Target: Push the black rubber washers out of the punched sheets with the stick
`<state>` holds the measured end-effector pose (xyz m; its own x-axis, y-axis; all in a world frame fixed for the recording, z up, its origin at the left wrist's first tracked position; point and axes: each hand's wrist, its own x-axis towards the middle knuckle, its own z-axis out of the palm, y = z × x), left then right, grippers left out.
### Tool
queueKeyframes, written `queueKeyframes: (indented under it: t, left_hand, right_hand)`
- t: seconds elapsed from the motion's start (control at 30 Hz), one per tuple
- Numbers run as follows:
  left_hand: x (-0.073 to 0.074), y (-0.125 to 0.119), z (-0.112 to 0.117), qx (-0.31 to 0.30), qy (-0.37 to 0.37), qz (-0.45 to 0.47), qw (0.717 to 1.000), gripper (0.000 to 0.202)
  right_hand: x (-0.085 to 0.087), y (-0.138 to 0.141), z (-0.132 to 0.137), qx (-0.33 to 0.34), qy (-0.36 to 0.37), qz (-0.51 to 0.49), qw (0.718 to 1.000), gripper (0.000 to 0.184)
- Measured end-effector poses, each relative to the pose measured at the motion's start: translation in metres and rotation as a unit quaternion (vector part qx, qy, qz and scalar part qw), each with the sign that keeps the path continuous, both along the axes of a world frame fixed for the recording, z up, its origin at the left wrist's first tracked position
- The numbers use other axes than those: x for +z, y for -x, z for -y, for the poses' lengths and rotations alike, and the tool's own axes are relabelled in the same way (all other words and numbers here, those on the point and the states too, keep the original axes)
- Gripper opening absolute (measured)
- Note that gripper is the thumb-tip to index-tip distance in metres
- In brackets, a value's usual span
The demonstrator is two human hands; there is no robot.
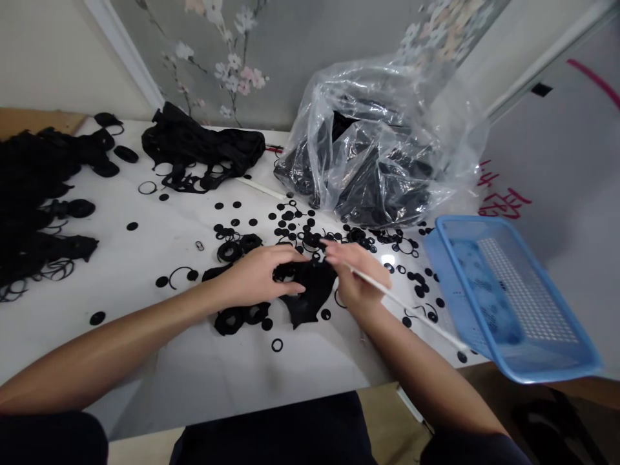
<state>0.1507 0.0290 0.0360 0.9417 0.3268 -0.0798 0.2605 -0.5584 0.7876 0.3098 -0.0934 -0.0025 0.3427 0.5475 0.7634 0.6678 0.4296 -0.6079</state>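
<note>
White table edge [242, 412] runs below left hand [256, 278] and right hand [356, 274].

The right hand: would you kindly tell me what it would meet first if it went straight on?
The right hand would probably meet the small black rings and discs just ahead, though depth is unclear.

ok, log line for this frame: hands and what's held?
left hand: grips black punched sheet | right hand: holds white rod | nearby: black discs
</note>
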Motion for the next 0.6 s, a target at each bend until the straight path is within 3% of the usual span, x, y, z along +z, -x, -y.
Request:
queueKeyframes:
  t: [0.13, 0.27, 0.37, 0.47, 0.6]
  left_hand:
    - [0.000, 0.004, 0.000, 0.016, -0.010, -0.016, 1.000, 0.039]
    - [0.010, 0.008, -0.012, 0.059, 0.079, 0.031, 0.995, 0.019]
    - [0.023, 0.011, -0.021, 0.098, 0.131, 0.045, 0.985, 0.015]
    - [0.035, 0.015, -0.025, 0.126, 0.161, 0.024, 0.979, 0.020]
    - [0.043, 0.015, -0.025, 0.129, 0.233, -0.014, 0.964, 0.025]
  right_hand:
    - [0.004, -0.010, -0.001, -0.128, 0.011, -0.172, 0.977, 0.010]
    - [0.004, -0.033, -0.001, -0.149, 0.150, -0.186, 0.960, 0.011]
    - [0.004, -0.042, 0.000, -0.125, 0.237, -0.223, 0.937, 0.017]
    - [0.008, -0.039, 0.002, -0.079, 0.263, -0.304, 0.912, 0.018]
    - [0.021, -0.023, 0.008, 0.125, 0.273, -0.405, 0.864, 0.010]
